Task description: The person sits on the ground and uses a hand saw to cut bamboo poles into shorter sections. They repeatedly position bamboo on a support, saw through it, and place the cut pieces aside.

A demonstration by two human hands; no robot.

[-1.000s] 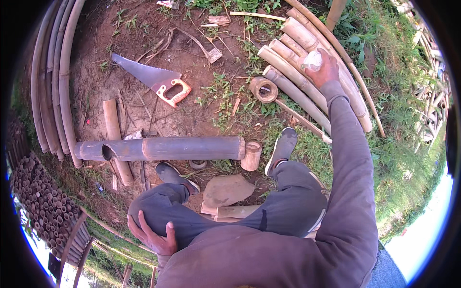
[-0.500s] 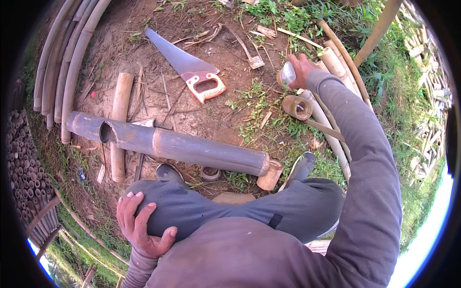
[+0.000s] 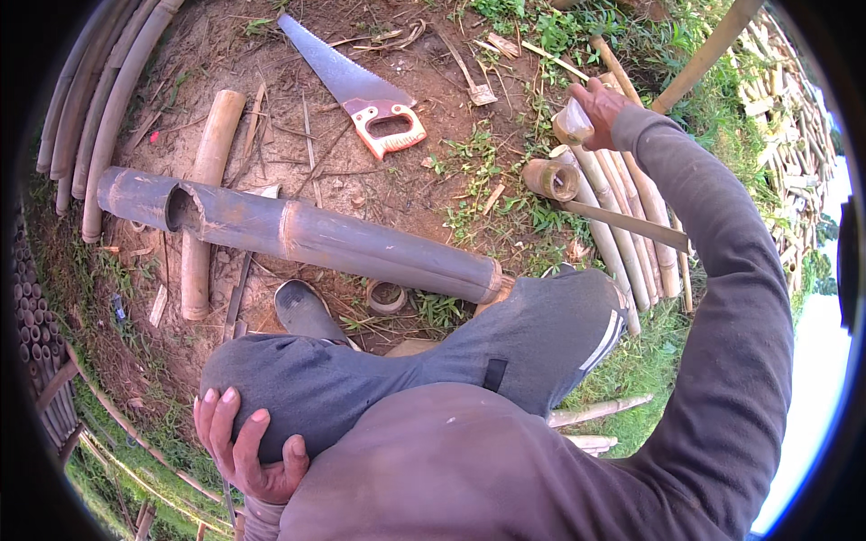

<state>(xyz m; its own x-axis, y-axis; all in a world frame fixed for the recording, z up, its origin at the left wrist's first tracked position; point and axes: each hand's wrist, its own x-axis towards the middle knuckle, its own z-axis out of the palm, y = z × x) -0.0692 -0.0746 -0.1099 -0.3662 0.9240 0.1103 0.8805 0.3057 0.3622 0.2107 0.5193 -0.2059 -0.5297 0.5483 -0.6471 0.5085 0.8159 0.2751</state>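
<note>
My left hand (image 3: 248,442) rests on my left knee, fingers spread and holding nothing. At the far right, my right arm reaches out, and my right hand (image 3: 604,108) is closed around a clear plastic container (image 3: 575,121) with something brownish at its lower end. I cannot tell its exact kind. Just below it lies a short hollow bamboo piece (image 3: 552,179). Across the ground before me lies a thick dark bamboo pole (image 3: 361,255) with a notch cut near its left end. It crosses over a paler bamboo piece (image 3: 216,135).
A handsaw (image 3: 361,95) lies beyond the pole. Long bamboo poles (image 3: 135,77) lie at the left and more (image 3: 631,216) at the right. A flat strip (image 3: 631,227) crosses the right-hand poles. A bamboo ring (image 3: 386,296) sits near my shoe (image 3: 307,311). Stacked bamboo (image 3: 785,135) stands far right.
My right hand has shifted a little to the right with the clear container. My right knee has moved up, covering the right shoe and the pole's near end. My left hand stays on the knee.
</note>
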